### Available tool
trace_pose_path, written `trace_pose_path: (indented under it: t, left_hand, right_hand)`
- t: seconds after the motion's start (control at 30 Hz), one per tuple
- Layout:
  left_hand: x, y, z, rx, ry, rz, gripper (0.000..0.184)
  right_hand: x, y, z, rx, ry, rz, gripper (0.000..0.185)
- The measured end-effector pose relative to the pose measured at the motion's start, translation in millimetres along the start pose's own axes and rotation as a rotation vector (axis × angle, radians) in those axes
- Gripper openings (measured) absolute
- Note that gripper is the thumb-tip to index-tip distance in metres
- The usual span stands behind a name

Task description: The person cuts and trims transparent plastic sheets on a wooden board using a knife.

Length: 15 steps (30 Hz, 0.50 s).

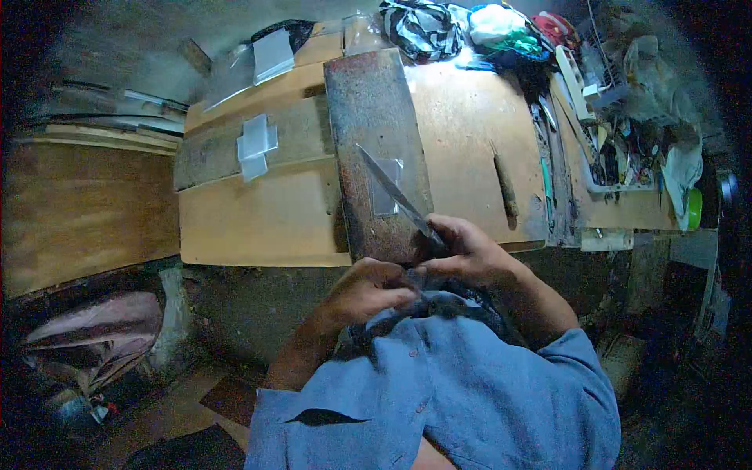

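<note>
My right hand [468, 249] is closed round the handle of a knife [395, 194]. Its long narrow blade points up and left over a dark, worn board [368, 98]. Beneath the blade, a small clear plastic piece [384, 205] lies on the board. My left hand [370, 291] is curled at the board's near end, close to my shirt, with thumb and fingers drawn together. Whatever they hold, if anything, cannot be made out. Both hands are near each other.
Thin clear sheets [254, 145] lie left of the board, more pale sheets [273, 56] behind. A slim brown stick-like tool [505, 188] rests on the right. Plastic bags [423, 31] stand at the back; a tray of tools [619, 168] is at far right.
</note>
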<state>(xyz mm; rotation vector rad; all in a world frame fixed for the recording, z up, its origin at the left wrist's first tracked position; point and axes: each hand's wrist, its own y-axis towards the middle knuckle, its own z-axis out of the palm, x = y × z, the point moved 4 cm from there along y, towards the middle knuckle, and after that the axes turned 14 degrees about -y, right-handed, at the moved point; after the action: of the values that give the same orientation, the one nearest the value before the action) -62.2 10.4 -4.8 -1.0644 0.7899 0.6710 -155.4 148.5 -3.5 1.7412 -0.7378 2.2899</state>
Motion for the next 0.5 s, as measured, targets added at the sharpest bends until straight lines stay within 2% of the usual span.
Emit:
trace_pose_path:
  t: [0.13,0.23,0.27,0.33,0.37,0.4,0.43,0.47,0.5]
  left_hand:
    - [13.1,2.0,-22.0,-0.044,-0.001,0.079,0.013]
    - [8.0,5.0,-35.5,-0.251,-0.145,0.216,0.007]
    - [5.3,8.9,-34.7,-0.253,-0.148,0.219,0.007]
    - [-3.9,11.4,-45.9,-0.508,-0.334,0.352,0.008]
    - [12.4,18.9,-59.0,-0.531,-0.399,0.328,0.019]
    - [8.5,19.7,-59.1,-0.532,-0.400,0.332,0.019]
    - [0.6,17.5,-59.5,-0.602,-0.440,0.423,0.026]
    - [-4.3,14.6,-61.1,-0.672,-0.481,0.514,0.033]
    - [8.9,17.6,-69.1,-0.693,-0.444,0.586,0.041]
  right_hand:
    - [-5.8,-3.8,-8.9,-0.002,-0.109,0.089,0.035]
    - [-20.4,-4.4,-11.4,-0.029,-0.223,0.070,0.034]
    - [-24.6,-3.1,-9.8,-0.026,-0.227,0.071,0.034]
    - [-34.3,0.7,-8.8,-0.079,-0.176,0.081,0.033]
    - [-40.5,5.3,-6.4,-0.075,-0.178,0.081,0.033]
    - [-46.7,10.9,-7.9,-0.201,-0.198,0.075,0.030]
    - [-49.7,15.5,-9.0,-0.328,-0.218,0.068,0.027]
    - [-51.2,22.4,-6.4,-0.327,-0.220,0.068,0.027]
    - [-51.9,29.4,-9.1,-0.435,-0.183,0.115,0.025]
